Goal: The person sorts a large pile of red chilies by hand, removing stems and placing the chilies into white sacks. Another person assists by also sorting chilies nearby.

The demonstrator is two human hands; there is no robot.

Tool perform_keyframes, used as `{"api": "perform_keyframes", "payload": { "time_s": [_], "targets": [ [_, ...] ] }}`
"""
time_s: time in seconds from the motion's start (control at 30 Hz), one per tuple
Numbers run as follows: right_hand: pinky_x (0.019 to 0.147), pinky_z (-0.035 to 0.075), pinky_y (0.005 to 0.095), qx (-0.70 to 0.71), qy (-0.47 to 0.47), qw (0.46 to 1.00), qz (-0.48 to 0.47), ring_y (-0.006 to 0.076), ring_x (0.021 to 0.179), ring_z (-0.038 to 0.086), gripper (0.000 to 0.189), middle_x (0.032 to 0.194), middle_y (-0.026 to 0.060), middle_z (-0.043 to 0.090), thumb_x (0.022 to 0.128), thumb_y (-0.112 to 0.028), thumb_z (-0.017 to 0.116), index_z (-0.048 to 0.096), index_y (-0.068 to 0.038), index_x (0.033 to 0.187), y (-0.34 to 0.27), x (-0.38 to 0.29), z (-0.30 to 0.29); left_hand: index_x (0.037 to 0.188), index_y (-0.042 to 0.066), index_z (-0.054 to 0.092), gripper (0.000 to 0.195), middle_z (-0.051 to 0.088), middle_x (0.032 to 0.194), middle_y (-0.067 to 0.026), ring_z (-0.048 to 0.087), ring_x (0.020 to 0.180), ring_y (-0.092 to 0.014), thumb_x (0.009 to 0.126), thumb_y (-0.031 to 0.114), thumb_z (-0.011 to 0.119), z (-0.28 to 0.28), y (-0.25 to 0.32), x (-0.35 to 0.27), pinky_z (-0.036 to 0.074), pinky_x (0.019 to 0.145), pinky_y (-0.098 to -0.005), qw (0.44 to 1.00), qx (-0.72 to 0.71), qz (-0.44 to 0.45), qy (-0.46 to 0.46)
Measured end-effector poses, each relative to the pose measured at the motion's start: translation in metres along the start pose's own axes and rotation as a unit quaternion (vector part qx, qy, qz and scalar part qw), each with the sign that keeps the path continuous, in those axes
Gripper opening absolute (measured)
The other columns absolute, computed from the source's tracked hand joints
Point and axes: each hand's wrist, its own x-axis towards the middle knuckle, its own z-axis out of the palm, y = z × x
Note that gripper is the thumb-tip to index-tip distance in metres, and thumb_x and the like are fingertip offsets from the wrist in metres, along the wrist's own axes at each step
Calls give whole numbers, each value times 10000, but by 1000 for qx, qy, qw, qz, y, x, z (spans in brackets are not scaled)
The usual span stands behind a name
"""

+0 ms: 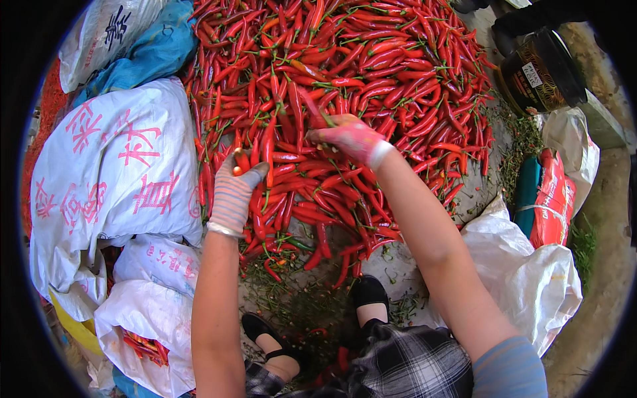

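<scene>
A broad heap of red chili peppers (398, 64) with green stems covers the ground before me. My left hand (236, 186), in a striped knit glove with grey fingertips, is closed around several red chilies at the heap's near left part. To its right, my right hand (348, 137), in a pink-coated glove, holds a red chili, blurred, by its green stem end above the heap. Other chilies lie close under both hands. A green chili (299, 243) lies at the heap's near edge.
White woven sacks (154, 99) stand on the left; an open white sack (149, 298) holds chilies. Loose stems (298, 303) litter the ground around my feet. On the right are a black bucket (542, 72), a red package (552, 199) and a crumpled white sack (522, 268).
</scene>
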Motion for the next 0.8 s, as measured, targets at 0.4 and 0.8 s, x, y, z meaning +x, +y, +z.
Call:
{"api": "perform_keyframes", "payload": {
  "time_s": [0.4,0.8],
  "targets": [
    [759,470,303,228,7,965,-128,173,807,610,300,861,71,637,781,-276,712,624,-14,897,16,-111,-64,1165,52,532,427,634,1041,-112,651,899,-231,771,4,689,22,-31,1,553,805,-360,931,-342,-124,-26],
    [552,458,257,107,316,942,-36,117,603,572,212,750,16,638,828,-170,685,638,-20,971,83,-20,-16,1328,-80,414,760,559,1200,-162,552,1059,-231,706,186,761,75,-28,85,424,949,-314,995,98,-5,-25]
  ]
}}
